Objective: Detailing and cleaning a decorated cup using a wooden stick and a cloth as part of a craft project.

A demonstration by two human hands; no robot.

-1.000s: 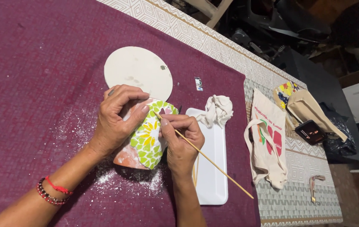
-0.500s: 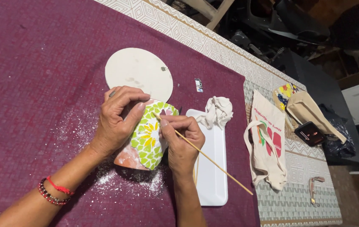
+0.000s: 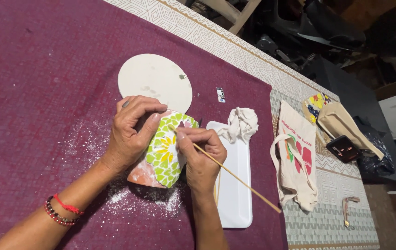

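Barely shifted since a moment ago: left hand still wrapped over the mosaic flowerpot, lying tilted on the maroon cloth amid white powder. Right hand pinched shut on a thin wooden stick, tip at the tiles. Nearby: round white disc, white tray, crumpled rag, tote bag.
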